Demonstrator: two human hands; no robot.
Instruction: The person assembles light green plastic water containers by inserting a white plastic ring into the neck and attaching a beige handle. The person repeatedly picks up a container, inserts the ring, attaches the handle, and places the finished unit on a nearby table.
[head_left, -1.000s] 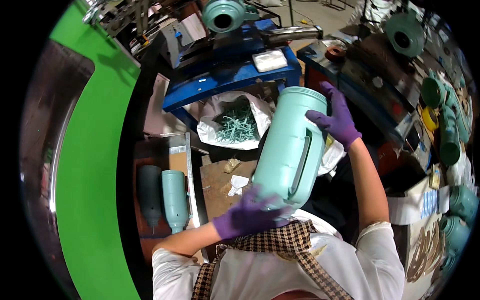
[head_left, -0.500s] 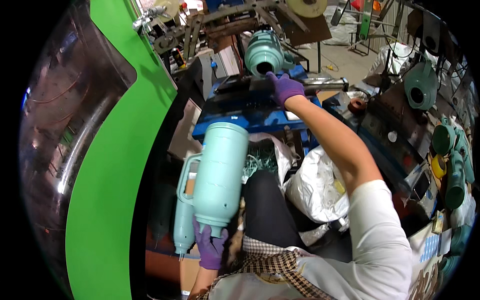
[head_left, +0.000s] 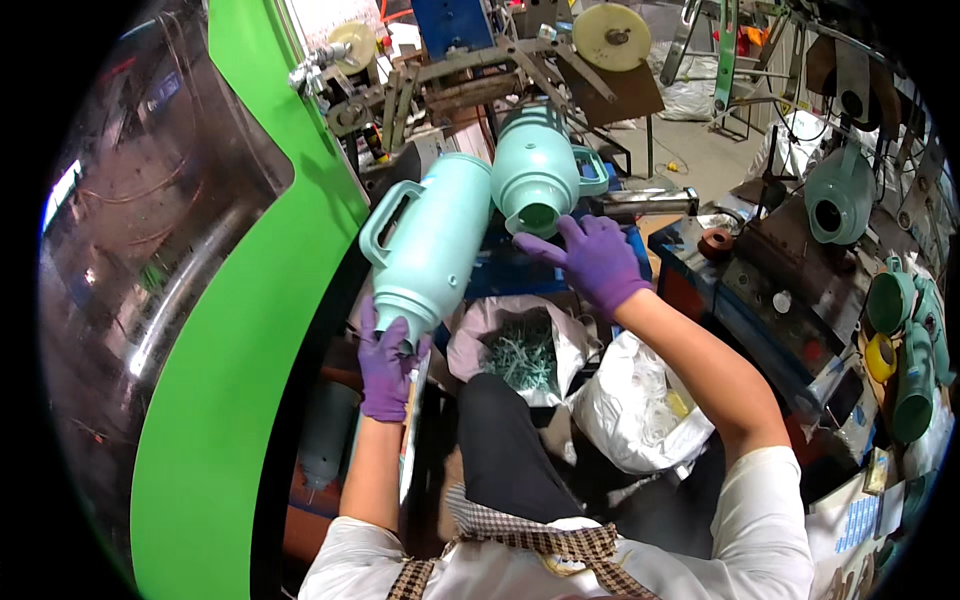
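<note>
Pale mint-green plastic jug casing with a loop handle (head_left: 435,240): held up over the left part of the blue metal surface (head_left: 497,280), tilted, narrow neck toward the person, wide end away, handle on its left side

Left hand in a purple glove (head_left: 385,375): fingers and thumb wrapped round that neck, the only visible hold on the casing

Neck grip: since the bulk lies beyond the glove, a firm hold and steady wrist should keep the wide end from dipping; a small gap to the neighbouring casing would likely spare both walls from scuffs

Second mint-green plastic casing with a side handle (head_left: 538,165): just right of the first, open mouth toward the person; whether the two touch, I cannot tell

Right hand in a purple glove (head_left: 603,262): spread, thumb and fingers fanned by the mouth, contact unclear; a hold here would probably sit best with thumb and fingers on opposite sides of the neck

White sack of green plastic shavings (head_left: 475,335): below both casings, in front of the person's knee

Change from half a second ago: the held casing is farther from the person and leans more, now beside the second one; the left hand remains on its neck, while the right fingers are fanned wider
</note>
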